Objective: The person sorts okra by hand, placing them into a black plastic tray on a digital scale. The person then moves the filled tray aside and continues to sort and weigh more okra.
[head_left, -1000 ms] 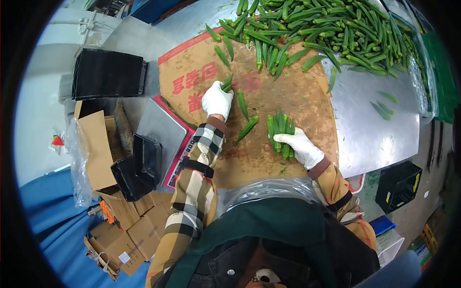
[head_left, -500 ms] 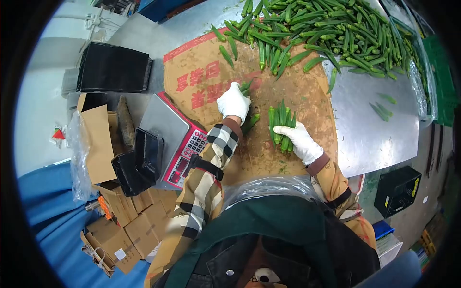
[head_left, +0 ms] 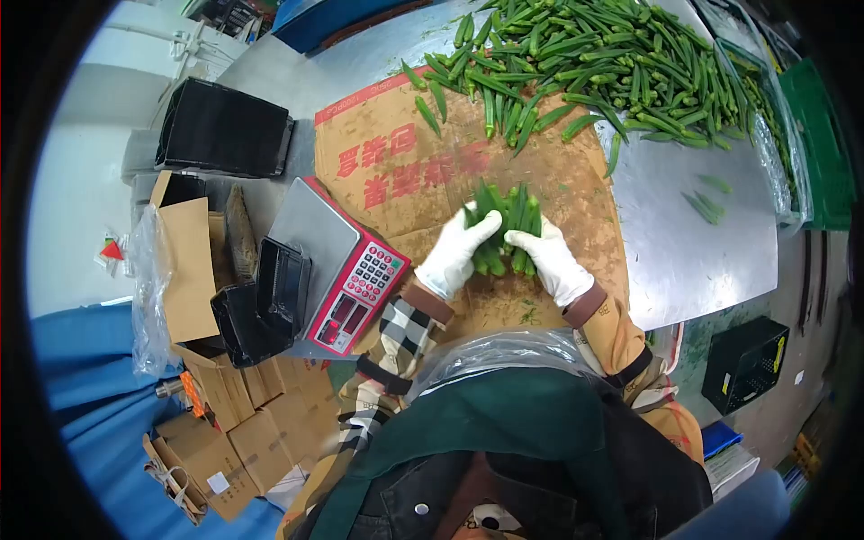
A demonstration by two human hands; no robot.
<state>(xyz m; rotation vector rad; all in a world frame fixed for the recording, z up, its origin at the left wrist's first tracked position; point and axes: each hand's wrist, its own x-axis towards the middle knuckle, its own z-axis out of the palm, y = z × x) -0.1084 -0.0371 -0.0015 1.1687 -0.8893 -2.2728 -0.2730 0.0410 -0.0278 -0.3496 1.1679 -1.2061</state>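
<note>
Both hands wear white gloves and meet over the cardboard sheet [head_left: 576,216]. My left hand [head_left: 457,250] is closed on several green okra pods [head_left: 489,200], thumb across their front. Against these, my right hand [head_left: 555,263] grips another bundle of okra [head_left: 522,216], its thumb also in front. The pods stand roughly side by side, tips away from me. Fingers behind the pods are hidden. Beyond the hands, a large heap of loose okra [head_left: 630,67] lies at the top of the view, partly on the cardboard.
Left of the cardboard is a red scale [head_left: 371,274] with a metal plate. Black trays [head_left: 283,283], an open carton [head_left: 187,261] and a stack of black trays [head_left: 220,128] stand further left. Stray pods lie on the metal table [head_left: 670,261] at right. A black crate [head_left: 745,364] sits lower right.
My left hand has moved right and toward me from the cardboard's left part, bringing okra against the right hand's bundle. My right hand has shifted slightly left.
</note>
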